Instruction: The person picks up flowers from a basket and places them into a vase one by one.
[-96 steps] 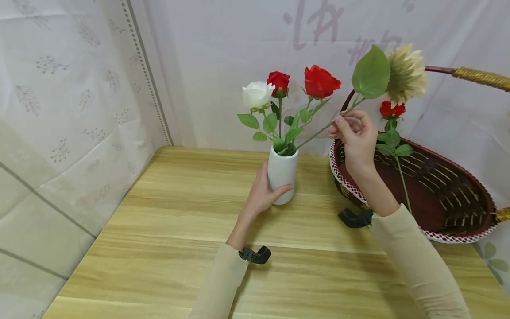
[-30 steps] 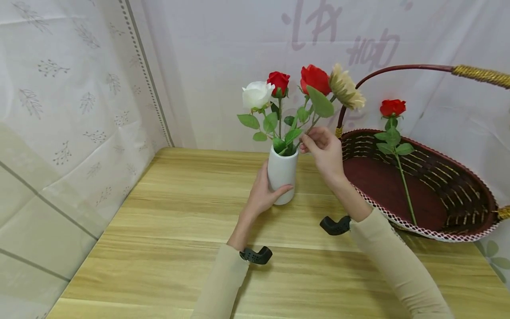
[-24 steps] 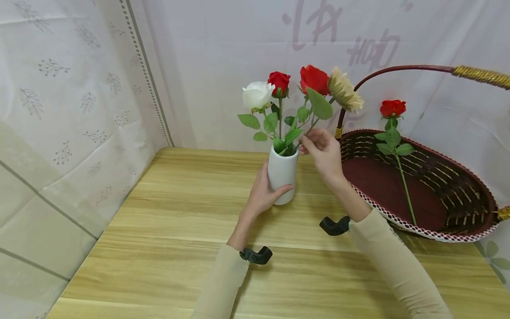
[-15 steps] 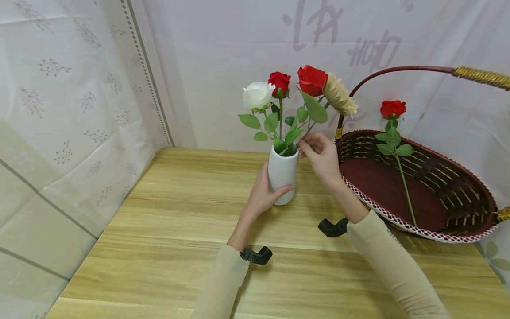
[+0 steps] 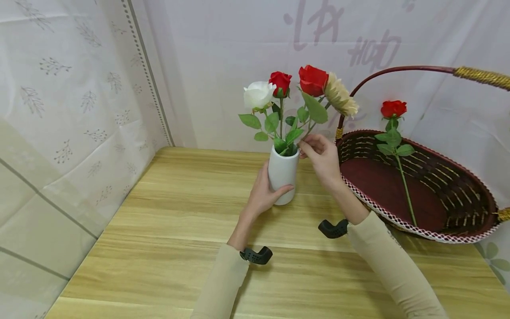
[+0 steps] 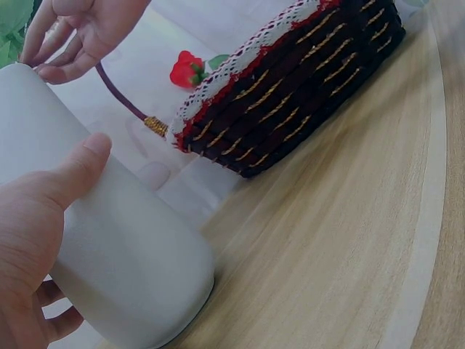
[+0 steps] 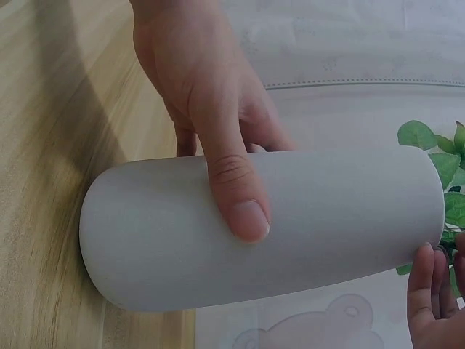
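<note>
In the head view a white vase (image 5: 283,170) stands on the wooden table. My left hand (image 5: 264,190) grips its side, thumb across the front, as the left wrist view shows too. My right hand (image 5: 322,156) pinches the stem of a cream flower (image 5: 340,95) at the vase's rim; the stem leans out to the right and its lower end is hidden in the vase. A white rose (image 5: 259,95), a small red rose (image 5: 280,83) and a larger red rose (image 5: 313,80) stand in the same vase. Green leaves (image 7: 418,136) show beyond the mouth in the right wrist view.
A dark woven basket (image 5: 470,199) with a lace rim and an arched handle (image 5: 414,68) stands on the right. One red rose (image 5: 393,109) leans inside it. Behind the table (image 5: 191,195) hangs a pale printed cloth (image 5: 215,66).
My right hand has come left and down with the cream flower, from over the basket to the vase's mouth, its stem now lower in the vase. The left hand has stayed on the vase.
</note>
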`<state>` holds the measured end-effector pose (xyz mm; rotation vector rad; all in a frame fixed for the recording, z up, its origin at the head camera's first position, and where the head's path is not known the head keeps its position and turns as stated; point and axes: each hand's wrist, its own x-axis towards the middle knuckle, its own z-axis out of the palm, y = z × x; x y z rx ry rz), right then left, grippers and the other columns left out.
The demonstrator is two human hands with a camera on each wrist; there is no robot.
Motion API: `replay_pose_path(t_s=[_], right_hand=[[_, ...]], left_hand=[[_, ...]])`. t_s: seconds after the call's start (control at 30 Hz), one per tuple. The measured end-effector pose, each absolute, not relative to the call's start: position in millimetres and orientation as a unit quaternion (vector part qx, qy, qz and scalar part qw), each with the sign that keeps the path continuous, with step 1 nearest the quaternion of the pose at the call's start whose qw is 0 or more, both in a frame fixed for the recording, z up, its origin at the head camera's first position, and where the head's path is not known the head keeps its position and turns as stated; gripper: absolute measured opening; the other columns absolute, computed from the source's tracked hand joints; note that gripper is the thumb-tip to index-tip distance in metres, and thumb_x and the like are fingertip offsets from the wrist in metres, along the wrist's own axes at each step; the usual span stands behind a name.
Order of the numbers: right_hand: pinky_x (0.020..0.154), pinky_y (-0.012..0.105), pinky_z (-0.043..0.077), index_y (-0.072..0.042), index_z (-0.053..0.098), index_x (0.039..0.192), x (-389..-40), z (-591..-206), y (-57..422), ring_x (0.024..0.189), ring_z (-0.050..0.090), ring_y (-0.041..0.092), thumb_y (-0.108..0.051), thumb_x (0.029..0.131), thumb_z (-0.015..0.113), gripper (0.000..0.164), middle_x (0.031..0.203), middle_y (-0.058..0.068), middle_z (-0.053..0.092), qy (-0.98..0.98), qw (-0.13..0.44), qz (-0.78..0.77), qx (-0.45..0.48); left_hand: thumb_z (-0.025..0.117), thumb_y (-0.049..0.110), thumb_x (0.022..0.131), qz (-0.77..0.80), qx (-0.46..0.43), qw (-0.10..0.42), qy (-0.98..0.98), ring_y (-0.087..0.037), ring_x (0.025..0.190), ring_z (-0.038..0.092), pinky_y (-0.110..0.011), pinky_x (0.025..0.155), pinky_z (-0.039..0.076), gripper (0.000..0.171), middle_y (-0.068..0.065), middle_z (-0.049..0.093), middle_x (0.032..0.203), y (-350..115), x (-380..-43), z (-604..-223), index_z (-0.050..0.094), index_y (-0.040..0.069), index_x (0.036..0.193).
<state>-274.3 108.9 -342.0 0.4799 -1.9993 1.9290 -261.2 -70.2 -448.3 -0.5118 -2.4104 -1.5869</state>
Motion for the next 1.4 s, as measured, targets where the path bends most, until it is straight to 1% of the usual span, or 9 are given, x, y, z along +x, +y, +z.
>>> replay_pose_path(t_s=[0.23,0.37,0.57,0.73,0.8,0.93,1.2,1.3,1.4], right_hand=[[0.071,0.025,0.056,0.012,0.058,0.110,-271.4,-342.3,108.4,0.078,0.063,0.024,-0.002,0.097,0.065,0.020,0.093,-0.001,0.066,-0.698,0.164,0.678,0.163],[0.071,0.026,0.056,0.013,0.058,0.110,-269.6,-342.3,109.1,0.078,0.063,0.024,0.000,0.097,0.064,0.019,0.093,-0.002,0.066,-0.697,0.164,0.678,0.167],[0.073,0.031,0.058,0.014,0.059,0.109,-266.4,-342.6,111.1,0.076,0.065,0.021,-0.002,0.096,0.067,0.022,0.091,0.002,0.066,-0.694,0.166,0.680,0.171],[0.073,0.028,0.057,0.015,0.059,0.112,-263.9,-343.9,114.8,0.075,0.064,0.012,-0.001,0.096,0.066,0.023,0.092,0.000,0.067,-0.692,0.161,0.684,0.168],[0.072,0.028,0.057,0.015,0.059,0.114,-262.8,-344.5,117.3,0.075,0.064,0.011,0.001,0.096,0.065,0.023,0.093,-0.001,0.067,-0.693,0.162,0.683,0.165],[0.072,0.030,0.057,0.014,0.059,0.116,-260.3,-345.0,122.8,0.074,0.064,0.011,-0.001,0.096,0.066,0.025,0.093,-0.001,0.067,-0.696,0.162,0.681,0.161],[0.071,0.027,0.057,0.013,0.059,0.115,-258.0,-347.9,135.1,0.072,0.064,0.011,-0.003,0.096,0.067,0.026,0.094,0.003,0.068,-0.709,0.161,0.669,0.155],[0.070,0.025,0.057,0.012,0.059,0.115,-257.1,-348.9,141.2,0.072,0.065,0.011,-0.004,0.096,0.067,0.026,0.093,0.002,0.067,-0.719,0.164,0.658,0.151],[0.069,0.024,0.057,0.012,0.059,0.114,-255.6,-347.9,148.4,0.073,0.065,0.013,-0.006,0.097,0.067,0.027,0.090,0.001,0.067,-0.724,0.162,0.654,0.147]], left_hand=[[0.083,0.037,0.085,-0.538,-0.171,0.102,-0.819,-0.020,0.124,0.047,-0.045,0.101,0.044,0.095,-0.006,0.045,0.140,-70.2,-261.0,-448.4,0.023,0.022,0.157],[0.083,0.036,0.086,-0.541,-0.175,0.104,-0.816,-0.021,0.124,0.048,-0.045,0.101,0.045,0.094,-0.007,0.045,0.140,-70.1,-261.1,-448.3,0.023,0.021,0.157],[0.083,0.036,0.085,-0.540,-0.175,0.105,-0.817,-0.021,0.124,0.048,-0.045,0.101,0.045,0.094,-0.007,0.045,0.140,-70.3,-261.1,-448.8,0.023,0.021,0.157],[0.083,0.036,0.085,-0.540,-0.174,0.106,-0.816,-0.020,0.124,0.048,-0.045,0.101,0.044,0.095,-0.006,0.045,0.140,-70.4,-261.3,-449.1,0.023,0.021,0.157],[0.083,0.036,0.085,-0.540,-0.174,0.107,-0.817,-0.021,0.124,0.047,-0.045,0.101,0.044,0.095,-0.007,0.045,0.141,-70.5,-261.2,-448.9,0.023,0.021,0.157],[0.083,0.037,0.085,-0.537,-0.172,0.104,-0.819,-0.021,0.124,0.047,-0.045,0.102,0.044,0.095,-0.008,0.044,0.141,-70.5,-260.7,-448.0,0.022,0.021,0.157],[0.083,0.038,0.085,-0.535,-0.165,0.102,-0.822,-0.022,0.125,0.047,-0.046,0.102,0.044,0.097,-0.008,0.044,0.141,-71.2,-259.7,-447.8,0.022,0.022,0.158],[0.083,0.039,0.085,-0.532,-0.160,0.099,-0.825,-0.023,0.126,0.046,-0.047,0.102,0.044,0.099,-0.008,0.044,0.142,-70.9,-259.2,-447.7,0.020,0.023,0.159],[0.082,0.039,0.085,-0.529,-0.159,0.096,-0.828,-0.023,0.126,0.046,-0.047,0.102,0.044,0.099,-0.009,0.043,0.143,-70.4,-258.8,-446.9,0.019,0.023,0.159]])
